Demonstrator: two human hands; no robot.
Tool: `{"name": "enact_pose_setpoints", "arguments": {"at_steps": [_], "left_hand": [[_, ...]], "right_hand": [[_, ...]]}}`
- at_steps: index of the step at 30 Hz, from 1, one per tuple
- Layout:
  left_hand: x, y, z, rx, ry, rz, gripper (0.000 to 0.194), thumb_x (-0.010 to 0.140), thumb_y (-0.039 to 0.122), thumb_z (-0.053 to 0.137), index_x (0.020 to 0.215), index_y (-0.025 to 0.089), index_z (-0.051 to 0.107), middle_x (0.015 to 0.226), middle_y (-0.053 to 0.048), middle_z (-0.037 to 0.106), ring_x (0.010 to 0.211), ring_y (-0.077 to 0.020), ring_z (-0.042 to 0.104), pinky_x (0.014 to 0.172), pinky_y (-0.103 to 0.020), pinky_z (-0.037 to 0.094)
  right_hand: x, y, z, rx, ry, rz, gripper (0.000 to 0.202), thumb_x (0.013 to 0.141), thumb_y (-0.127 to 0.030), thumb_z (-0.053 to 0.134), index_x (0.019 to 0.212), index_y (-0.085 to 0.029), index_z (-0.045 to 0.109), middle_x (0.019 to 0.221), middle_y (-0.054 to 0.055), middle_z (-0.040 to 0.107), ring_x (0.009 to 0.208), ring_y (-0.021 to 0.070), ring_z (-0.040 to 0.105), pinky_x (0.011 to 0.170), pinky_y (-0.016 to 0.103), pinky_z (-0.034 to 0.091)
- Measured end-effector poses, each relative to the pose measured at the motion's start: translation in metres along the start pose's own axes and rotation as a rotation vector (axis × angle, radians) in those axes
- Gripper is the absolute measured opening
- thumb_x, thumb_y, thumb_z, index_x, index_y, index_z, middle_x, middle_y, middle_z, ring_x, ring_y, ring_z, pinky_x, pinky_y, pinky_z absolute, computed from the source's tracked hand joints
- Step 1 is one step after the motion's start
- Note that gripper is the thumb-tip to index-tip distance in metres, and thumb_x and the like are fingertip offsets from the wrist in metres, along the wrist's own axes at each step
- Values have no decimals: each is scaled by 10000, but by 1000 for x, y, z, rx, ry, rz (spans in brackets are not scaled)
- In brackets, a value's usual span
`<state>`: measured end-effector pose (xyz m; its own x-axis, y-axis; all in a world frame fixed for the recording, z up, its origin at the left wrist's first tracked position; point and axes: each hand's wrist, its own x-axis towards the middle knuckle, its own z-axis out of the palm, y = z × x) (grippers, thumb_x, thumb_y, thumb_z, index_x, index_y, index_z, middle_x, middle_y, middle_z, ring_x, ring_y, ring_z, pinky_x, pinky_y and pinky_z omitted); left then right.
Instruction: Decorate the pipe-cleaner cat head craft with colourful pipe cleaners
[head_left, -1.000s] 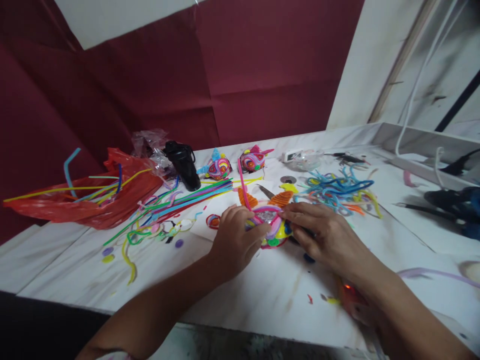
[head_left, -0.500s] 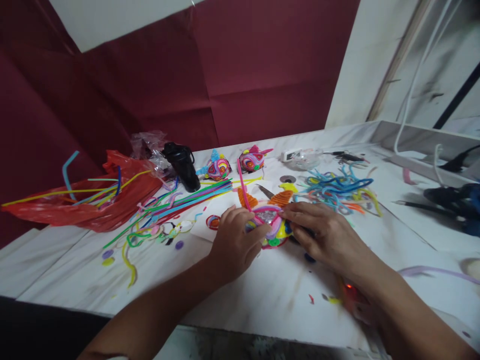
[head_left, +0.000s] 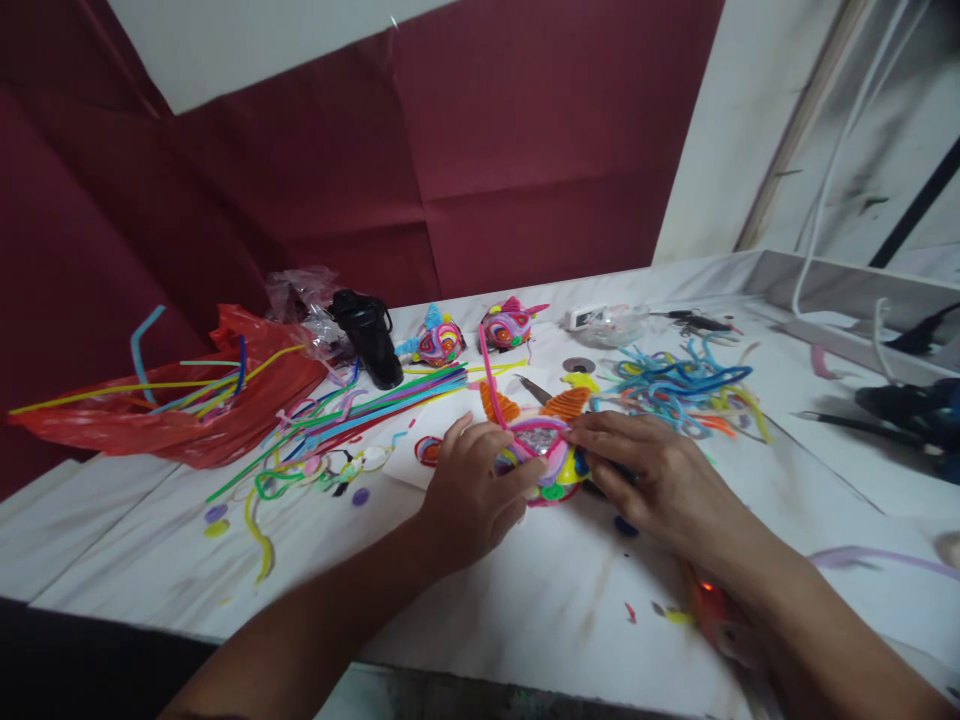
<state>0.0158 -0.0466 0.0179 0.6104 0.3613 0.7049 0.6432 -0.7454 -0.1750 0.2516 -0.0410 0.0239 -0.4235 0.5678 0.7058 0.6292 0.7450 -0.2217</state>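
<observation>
A colourful craft figure (head_left: 553,470), covered in coiled pipe cleaners with a silvery patch on top, sits on the table between my hands. Two orange ridged fins (head_left: 566,402) and a long pink pipe cleaner (head_left: 487,360) rise from its far side. My left hand (head_left: 472,485) is closed around its left side, thumb across the front. The fingers of my right hand (head_left: 652,470) press together on its right edge. Behind the figure lies a pointed metal tool (head_left: 532,388). Something dark shows under my right fingers, partly hidden.
Two similar fish-like figures (head_left: 439,342) stand at the back beside a black bottle (head_left: 367,340). A red plastic bag (head_left: 255,430) with pipe cleaners lies left. Tangled blue pipe cleaners (head_left: 675,385) lie right. A red light (head_left: 707,587) glows beside my right forearm.
The view has shifted slightly, so everything sits a little lower and further right. Both hands keep nearly the same hold on the craft figure.
</observation>
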Motion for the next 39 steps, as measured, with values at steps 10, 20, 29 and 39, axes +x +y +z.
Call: {"name": "enact_pose_setpoints", "arguments": {"at_steps": [10,20,29,39], "left_hand": [[-3,0,0,-13,-26,-35,246,921,235,511,1126,263,644,1125,-80,558,1122,-232,549,1082,-532,366],[0,1,-3,-18,-32,-33,243,922,228,499,1124,254,632,1109,-81,556,1132,-234,545,1095,-565,359],[-1,1,-1,-28,-25,-37,254,907,217,510,1120,245,647,1116,-84,554,1134,-244,549,1124,-583,314],[0,2,0,-7,-4,-22,248,910,229,506,1120,241,638,1116,-83,555,1140,-240,553,1143,-586,293]], "right_hand": [[0,0,2,-13,15,-16,334,881,-105,468,1096,-184,711,1095,101,724,970,228,697,819,392,572],[2,-2,-1,-6,4,-13,330,898,-105,467,1100,-190,714,1080,100,719,957,237,693,805,393,566],[1,-1,0,-4,8,-7,341,886,-96,471,1114,-174,711,1093,105,717,962,239,692,813,404,569],[0,-1,1,-19,15,9,323,894,-127,472,1106,-174,710,1093,101,720,961,239,692,822,400,558]]}}
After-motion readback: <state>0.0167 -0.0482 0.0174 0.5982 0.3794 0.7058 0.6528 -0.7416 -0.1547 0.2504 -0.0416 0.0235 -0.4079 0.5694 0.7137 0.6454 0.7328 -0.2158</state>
